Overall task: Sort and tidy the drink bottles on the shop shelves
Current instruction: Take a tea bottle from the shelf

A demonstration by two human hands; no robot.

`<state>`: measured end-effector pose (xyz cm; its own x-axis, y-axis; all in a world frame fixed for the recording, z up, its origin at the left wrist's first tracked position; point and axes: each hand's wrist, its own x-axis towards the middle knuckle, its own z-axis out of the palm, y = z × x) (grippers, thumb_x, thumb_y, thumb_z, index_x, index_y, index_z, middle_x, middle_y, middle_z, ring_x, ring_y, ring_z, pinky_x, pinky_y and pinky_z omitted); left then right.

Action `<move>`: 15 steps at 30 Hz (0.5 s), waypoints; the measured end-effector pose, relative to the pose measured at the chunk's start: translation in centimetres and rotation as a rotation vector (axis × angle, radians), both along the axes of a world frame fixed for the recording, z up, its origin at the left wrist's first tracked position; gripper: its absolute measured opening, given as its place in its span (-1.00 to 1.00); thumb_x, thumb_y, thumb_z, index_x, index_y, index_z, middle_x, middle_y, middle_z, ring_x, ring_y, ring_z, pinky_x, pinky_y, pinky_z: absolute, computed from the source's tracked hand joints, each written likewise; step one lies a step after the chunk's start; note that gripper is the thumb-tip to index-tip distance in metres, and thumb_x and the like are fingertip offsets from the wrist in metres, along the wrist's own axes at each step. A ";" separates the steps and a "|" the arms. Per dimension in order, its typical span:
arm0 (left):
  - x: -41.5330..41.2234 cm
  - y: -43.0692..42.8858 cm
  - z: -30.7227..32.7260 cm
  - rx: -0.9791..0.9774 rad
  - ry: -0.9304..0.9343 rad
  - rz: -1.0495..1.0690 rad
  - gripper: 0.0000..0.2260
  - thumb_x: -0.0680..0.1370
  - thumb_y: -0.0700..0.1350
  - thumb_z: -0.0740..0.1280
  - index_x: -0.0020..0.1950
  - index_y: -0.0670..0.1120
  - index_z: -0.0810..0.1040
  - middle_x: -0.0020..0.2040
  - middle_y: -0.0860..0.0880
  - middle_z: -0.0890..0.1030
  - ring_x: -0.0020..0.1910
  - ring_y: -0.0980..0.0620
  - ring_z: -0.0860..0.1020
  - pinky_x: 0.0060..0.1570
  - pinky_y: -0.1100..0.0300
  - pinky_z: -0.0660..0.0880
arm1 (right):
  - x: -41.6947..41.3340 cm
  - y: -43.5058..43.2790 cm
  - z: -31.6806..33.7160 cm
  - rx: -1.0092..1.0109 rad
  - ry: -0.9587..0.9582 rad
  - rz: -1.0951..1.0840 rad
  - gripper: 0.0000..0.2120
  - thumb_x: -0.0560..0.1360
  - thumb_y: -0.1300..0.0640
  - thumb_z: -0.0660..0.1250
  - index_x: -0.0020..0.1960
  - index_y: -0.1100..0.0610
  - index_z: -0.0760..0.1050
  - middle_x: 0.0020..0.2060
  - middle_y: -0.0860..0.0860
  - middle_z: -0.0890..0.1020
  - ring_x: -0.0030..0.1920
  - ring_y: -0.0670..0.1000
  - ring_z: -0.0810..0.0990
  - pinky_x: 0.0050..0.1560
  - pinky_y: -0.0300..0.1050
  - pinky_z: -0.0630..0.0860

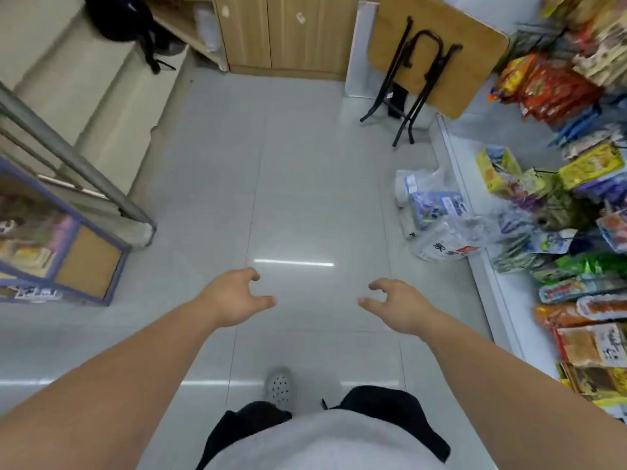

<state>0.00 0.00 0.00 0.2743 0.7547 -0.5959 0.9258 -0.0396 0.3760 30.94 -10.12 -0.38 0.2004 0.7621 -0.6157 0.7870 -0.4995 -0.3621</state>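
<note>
Seen from above, a person stands in a shop aisle with both bare arms stretched forward over a pale tiled floor (298, 198). The left hand (234, 296) and the right hand (400, 307) hang side by side, apart from each other, palms down. The fingers of each are loosely curled with the thumb spread, and neither hand holds or touches anything.

A shelf (498, 300) runs down the right edge, near the right hand, and is crowded with bright snack packets (556, 86). A blue-framed rack (117, 276) stands to the left of the left hand, and its goods are blurred. No drink bottle can be made out for certain on either one.

Clear plastic bags (437, 215) of packaged goods lie on the floor against the foot of the shelf, ahead of the right hand. Farther on, a folded table (437, 52) with black legs leans beside a wooden cabinet (288, 32). Pale stairs (84, 79) with a metal rail (74, 157) rise at upper left, with what may be a black backpack (122, 18) at the top. One grey perforated shoe (279, 386) shows below the hands.
</note>
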 end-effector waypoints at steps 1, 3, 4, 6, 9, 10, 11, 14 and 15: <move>0.1 2.5 0.0 0.000 -0.011 0.002 -0.31 0.46 0.34 0.41 0.48 0.02 0.40 0.39 -0.09 0.50 0.33 -0.08 0.50 0.28 0.06 0.44 | 0.2 2.2 -0.1 0.009 0.026 -0.005 -0.38 0.54 -0.34 0.29 0.48 -0.02 0.41 0.44 0.05 0.46 0.36 0.10 0.50 0.37 0.03 0.43; 0.7 7.5 0.0 0.004 -0.001 0.018 -0.32 0.46 0.33 0.41 0.47 0.02 0.40 0.38 -0.08 0.50 0.29 -0.08 0.52 0.24 0.07 0.45 | 0.8 6.5 0.1 0.008 0.037 -0.022 -0.39 0.55 -0.31 0.30 0.48 -0.02 0.41 0.43 0.05 0.45 0.36 0.09 0.50 0.35 -0.02 0.42; 1.2 9.9 0.4 -0.005 0.006 0.014 -0.33 0.47 0.33 0.41 0.47 0.02 0.40 0.38 -0.07 0.50 0.27 -0.09 0.53 0.21 0.08 0.45 | 1.2 8.7 0.2 -0.006 0.038 -0.017 -0.40 0.55 -0.31 0.30 0.48 -0.02 0.40 0.43 0.05 0.45 0.37 0.09 0.49 0.34 -0.03 0.42; 2.8 14.8 0.3 -0.004 0.007 0.006 -0.34 0.48 0.32 0.41 0.47 0.03 0.40 0.37 -0.06 0.50 0.24 -0.07 0.53 0.17 0.10 0.45 | 2.5 13.6 -0.3 -0.006 0.037 -0.017 -0.40 0.55 -0.31 0.30 0.48 -0.02 0.40 0.43 0.05 0.44 0.37 0.08 0.49 0.34 -0.03 0.43; 5.4 22.1 -0.5 -0.001 0.017 0.014 -0.35 0.48 0.31 0.41 0.47 0.04 0.40 0.35 -0.04 0.51 0.22 -0.06 0.53 0.15 0.11 0.44 | 5.1 21.1 -1.8 -0.010 0.058 -0.021 -0.39 0.56 -0.31 0.30 0.49 -0.01 0.39 0.44 0.05 0.43 0.37 0.07 0.49 0.29 -0.08 0.42; 6.4 24.5 -0.6 0.004 0.024 0.024 -0.35 0.47 0.32 0.41 0.46 0.05 0.41 0.35 -0.04 0.51 0.21 -0.06 0.53 0.16 0.10 0.45 | 6.1 23.8 -2.3 -0.006 0.069 -0.014 -0.39 0.55 -0.31 0.29 0.50 -0.02 0.38 0.45 0.04 0.43 0.36 0.07 0.49 0.28 -0.08 0.42; 7.3 27.0 -0.8 0.010 0.033 0.034 -0.36 0.47 0.32 0.41 0.46 0.05 0.41 0.35 -0.04 0.51 0.20 -0.06 0.54 0.17 0.09 0.46 | 7.1 26.5 -2.6 0.002 0.078 -0.008 -0.38 0.55 -0.32 0.29 0.50 -0.02 0.38 0.45 0.04 0.43 0.35 0.07 0.49 0.29 -0.07 0.44; 10.2 33.7 -0.5 0.004 0.051 0.071 -0.36 0.47 0.34 0.40 0.45 0.07 0.41 0.38 -0.03 0.50 0.23 -0.07 0.54 0.19 0.07 0.46 | 10.5 34.5 -2.7 -0.002 0.098 0.026 -0.38 0.55 -0.33 0.29 0.49 -0.04 0.38 0.45 0.04 0.42 0.37 0.08 0.48 0.34 -0.02 0.44; 11.2 35.9 -0.2 0.001 0.052 0.084 -0.36 0.47 0.34 0.40 0.45 0.07 0.41 0.40 -0.03 0.49 0.24 -0.07 0.54 0.20 0.07 0.46 | 11.7 37.1 -2.5 -0.007 0.096 0.040 -0.38 0.54 -0.34 0.28 0.49 -0.05 0.38 0.45 0.04 0.42 0.39 0.08 0.47 0.35 0.00 0.43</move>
